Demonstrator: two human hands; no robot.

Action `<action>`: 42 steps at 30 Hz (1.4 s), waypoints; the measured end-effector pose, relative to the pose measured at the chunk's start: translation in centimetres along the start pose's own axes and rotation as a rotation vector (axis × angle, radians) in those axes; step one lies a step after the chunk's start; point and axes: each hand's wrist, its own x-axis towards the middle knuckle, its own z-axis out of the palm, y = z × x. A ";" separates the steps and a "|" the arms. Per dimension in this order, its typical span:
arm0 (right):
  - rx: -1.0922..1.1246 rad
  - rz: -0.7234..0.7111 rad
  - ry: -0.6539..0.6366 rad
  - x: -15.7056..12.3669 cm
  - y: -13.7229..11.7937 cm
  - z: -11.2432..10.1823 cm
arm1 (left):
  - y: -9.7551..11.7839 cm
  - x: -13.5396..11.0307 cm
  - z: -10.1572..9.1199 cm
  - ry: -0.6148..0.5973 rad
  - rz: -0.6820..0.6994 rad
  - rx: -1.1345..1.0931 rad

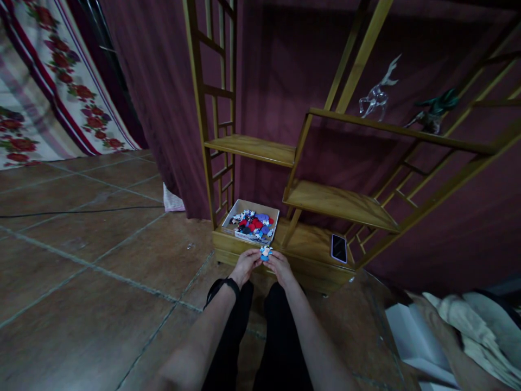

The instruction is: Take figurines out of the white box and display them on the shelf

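A small blue and white figurine point(266, 253) is pinched between my two hands, just in front of the shelf's low base. My left hand point(245, 264) closes on its left side, and my right hand point(280, 266) grips its right side. Right behind the hands sits a shallow cardboard box point(268, 209) holding several small red, purple, blue, white and black pieces point(254, 224). The finer shape of the figurine is too small to make out.
A wooden display shelf point(252, 147) stands ahead, with a phone point(338, 248) on its base. Higher up are a clear deer figure point(376, 95) and a dark green ornament point(435, 111). White boxes point(421, 339) and a cloth point(468, 326) lie at right, a cable point(81, 213) at left.
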 end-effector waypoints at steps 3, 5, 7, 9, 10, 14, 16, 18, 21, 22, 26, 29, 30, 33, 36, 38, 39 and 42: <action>-0.016 0.014 0.007 0.1 0.1 0.0 | 0.0 0.0 0.0 -0.002 0.003 -0.004; -0.024 0.022 0.005 0.2 0.2 -0.1 | 0.1 -0.1 0.1 -0.009 -0.003 -0.002; -0.027 0.030 0.014 0.2 0.3 -0.1 | 0.2 -0.3 0.1 -0.010 -0.013 0.004; -0.025 0.036 0.029 0.3 0.4 -0.1 | 0.3 -0.4 0.2 -0.013 -0.024 0.008; -0.020 0.038 0.036 0.4 0.4 -0.2 | 0.4 -0.4 0.2 -0.018 -0.029 0.008; 0.007 0.040 0.062 0.4 0.5 -0.1 | 0.4 -0.4 0.2 -0.036 -0.039 -0.006; 0.020 0.043 0.069 0.4 0.4 -0.1 | 0.4 -0.3 0.1 -0.043 -0.043 -0.009; 0.027 0.047 0.059 0.4 0.3 0.0 | 0.3 -0.3 0.1 -0.049 -0.046 -0.007; 0.019 0.054 0.036 0.3 0.2 0.1 | 0.3 -0.4 0.1 -0.058 -0.047 -0.002; 0.015 0.056 0.032 0.2 0.1 0.1 | 0.4 -0.4 0.2 -0.062 -0.047 0.002; 0.019 0.057 0.015 0.2 0.1 0.0 | 0.5 -0.6 0.3 -0.064 -0.046 0.016; 0.025 0.053 0.011 0.2 0.2 -0.1 | 0.6 -0.7 0.4 -0.059 -0.045 0.012; 0.025 0.054 0.012 0.3 0.2 -0.2 | 0.6 -0.7 0.4 -0.059 -0.044 0.010; 0.023 0.054 0.014 0.4 0.3 -0.2 | 0.6 -0.7 0.4 -0.062 -0.039 0.001; 0.024 0.053 0.024 0.4 0.3 -0.2 | 0.6 -0.7 0.4 -0.067 -0.046 -0.010; 0.025 0.059 0.040 0.5 0.3 -0.2 | 0.5 -0.7 0.4 -0.070 -0.051 -0.018; 0.026 0.062 0.047 0.5 0.3 -0.2 | 0.5 -0.7 0.4 -0.070 -0.051 -0.020; 0.031 0.065 0.053 0.4 0.3 -0.2 | 0.5 -0.5 0.3 -0.070 -0.050 -0.018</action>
